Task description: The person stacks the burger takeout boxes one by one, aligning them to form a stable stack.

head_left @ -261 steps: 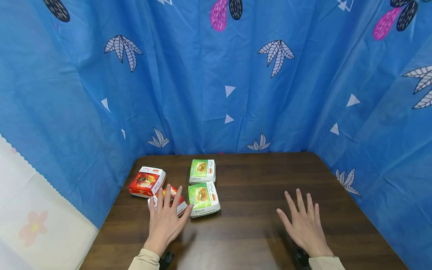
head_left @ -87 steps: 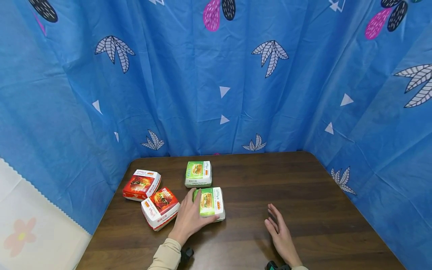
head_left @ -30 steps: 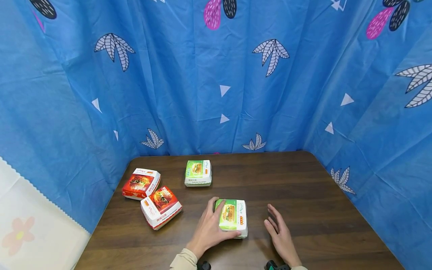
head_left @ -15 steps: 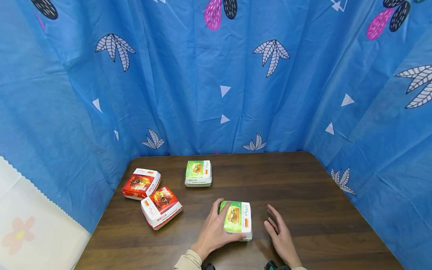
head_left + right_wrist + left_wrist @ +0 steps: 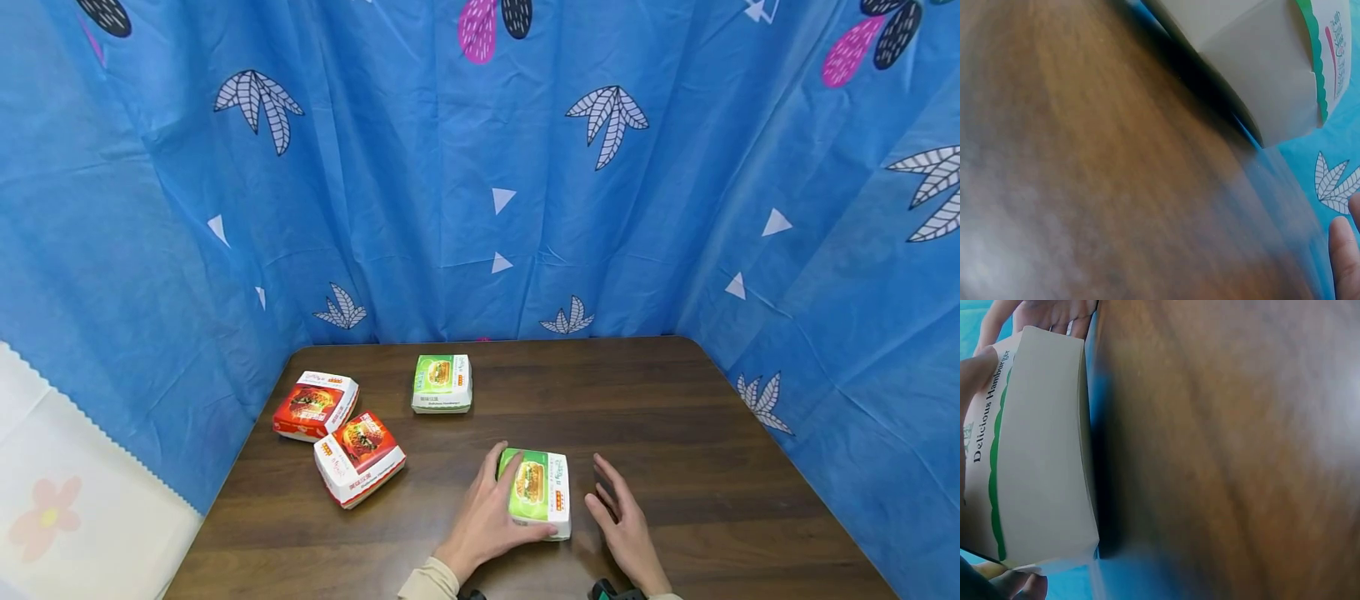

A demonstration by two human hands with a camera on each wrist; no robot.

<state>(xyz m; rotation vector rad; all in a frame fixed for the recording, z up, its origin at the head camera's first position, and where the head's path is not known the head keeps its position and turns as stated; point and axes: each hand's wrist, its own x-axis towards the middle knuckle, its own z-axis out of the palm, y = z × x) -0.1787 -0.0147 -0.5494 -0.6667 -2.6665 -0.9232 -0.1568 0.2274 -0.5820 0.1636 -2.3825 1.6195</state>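
Observation:
My left hand (image 5: 483, 517) grips a green-and-white hamburger box (image 5: 540, 492), thumb on the near side and fingers at the left and far side. In the left wrist view the box's pale side (image 5: 1044, 450) carries "Delicious Hamburger" lettering above a scalloped green line. Whether its base touches the table or hovers just above, I cannot tell. To the right of the box, my right hand (image 5: 626, 529) stays apart from it, fingers loosely bent and holding nothing. The right wrist view catches the box's corner (image 5: 1266, 69) and a fingertip (image 5: 1344, 256).
A second green hamburger box (image 5: 442, 383) stands near the back edge. Two red-and-white hamburger boxes, one at the back left (image 5: 315, 406) and one closer (image 5: 360, 458), sit touching or nearly so. Blue curtain (image 5: 480, 208) surrounds the dark wooden table (image 5: 660, 400).
My left hand first hovered over the boxes, then took the nearer green box and moved it right and toward me. My right hand came inward and has since held still.

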